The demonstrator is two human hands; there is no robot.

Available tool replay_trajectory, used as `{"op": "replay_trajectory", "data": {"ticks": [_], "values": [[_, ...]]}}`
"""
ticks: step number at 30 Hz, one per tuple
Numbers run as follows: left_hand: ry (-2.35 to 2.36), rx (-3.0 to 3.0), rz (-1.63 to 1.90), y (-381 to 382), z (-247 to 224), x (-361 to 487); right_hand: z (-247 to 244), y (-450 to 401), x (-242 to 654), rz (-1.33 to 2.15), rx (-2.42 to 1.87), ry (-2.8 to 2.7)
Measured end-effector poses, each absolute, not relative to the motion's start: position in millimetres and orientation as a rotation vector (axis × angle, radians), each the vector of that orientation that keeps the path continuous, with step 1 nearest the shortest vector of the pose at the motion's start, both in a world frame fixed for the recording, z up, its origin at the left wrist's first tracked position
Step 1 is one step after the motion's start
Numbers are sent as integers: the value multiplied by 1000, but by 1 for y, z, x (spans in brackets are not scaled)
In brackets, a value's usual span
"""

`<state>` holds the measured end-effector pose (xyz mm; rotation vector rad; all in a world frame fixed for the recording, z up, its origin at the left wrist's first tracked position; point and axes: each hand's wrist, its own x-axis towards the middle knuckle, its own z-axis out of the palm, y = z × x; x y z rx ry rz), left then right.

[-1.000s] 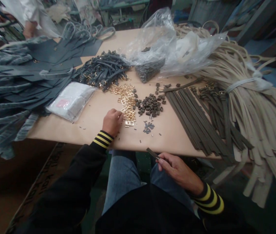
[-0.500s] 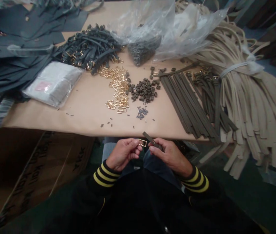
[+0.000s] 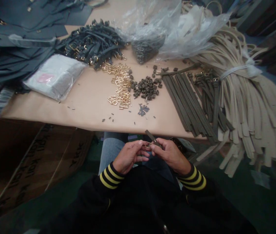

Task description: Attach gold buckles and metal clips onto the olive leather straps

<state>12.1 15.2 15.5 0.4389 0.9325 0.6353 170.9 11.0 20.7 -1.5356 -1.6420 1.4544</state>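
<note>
The left hand (image 3: pixel 130 156) pinches a gold buckle (image 3: pixel 148 146) beside a dark strap (image 3: pixel 150 136) gripped in the right hand (image 3: pixel 173 155), just outside the table's near edge. Loose buckles (image 3: pixel 122 85) lie inward of that edge.

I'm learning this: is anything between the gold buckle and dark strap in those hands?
No other object shows between them. The left hand holds the gold buckle close to the dark strap in the right hand; whether they touch is unclear.
</note>
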Motion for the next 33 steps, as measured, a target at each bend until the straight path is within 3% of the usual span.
{"op": "replay_trajectory", "data": {"ticks": [14,24,33], "values": [[868,366,561,15,8,9,19,6,169,1422,-1449,-1719],[907,363,605,15,6,11,23,-1,168,1079,-1345,-1958],[932,567,659,13,12,12,16,6,174,1440,-1391,-1695]]}}
